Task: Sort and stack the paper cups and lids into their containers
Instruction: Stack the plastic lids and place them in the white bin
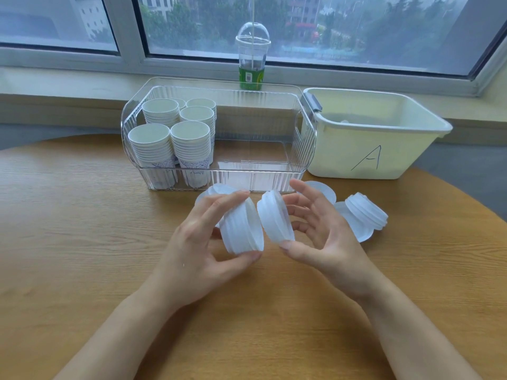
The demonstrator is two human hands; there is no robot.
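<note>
your left hand point(203, 242) gripped a stack of translucent lids point(241, 229) on its side, thumb under it and fingers curled over the top. your right hand point(321, 237) held a second lid stack point(275, 218) the same way, thumb at its lower edge and fingers spread behind it. the 2 stacks sat just beside each other above the wooden table point(82, 242), whether touching you could not tell. more lids lay on the table: a tilted stack point(366, 211) to the right, loose ones point(319, 189) behind your right fingers, and some point(216, 189) behind your left. farther back stood a clear bin point(274, 133) with 6 stacks of paper cups point(170, 138) packed in its left end. right of it, touching, sat a cream tub marked "a" point(370, 149). on the sill stood a domed plastic cup point(252, 58).
</note>
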